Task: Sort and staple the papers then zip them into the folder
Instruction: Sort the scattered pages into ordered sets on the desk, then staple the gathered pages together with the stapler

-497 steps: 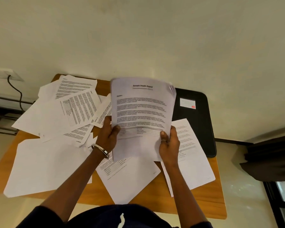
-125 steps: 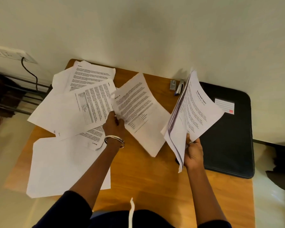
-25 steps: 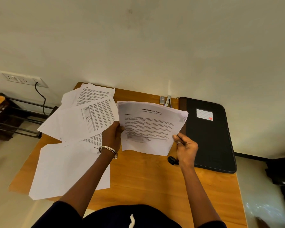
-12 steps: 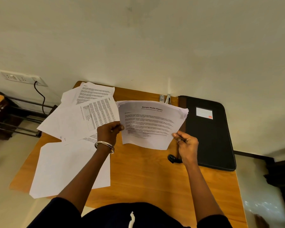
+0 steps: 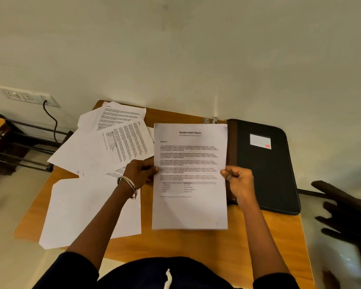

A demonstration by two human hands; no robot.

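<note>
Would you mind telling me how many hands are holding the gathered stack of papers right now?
2: the left hand grips the stack of papers at its left edge, and the right hand grips its right edge.

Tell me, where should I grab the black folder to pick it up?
Judging from here, grip the folder by its near right corner, coming from the right. It lies flat on the table and that edge pokes out past the table's side, so fingers could slip underneath. The held papers cover its left edge.
</note>
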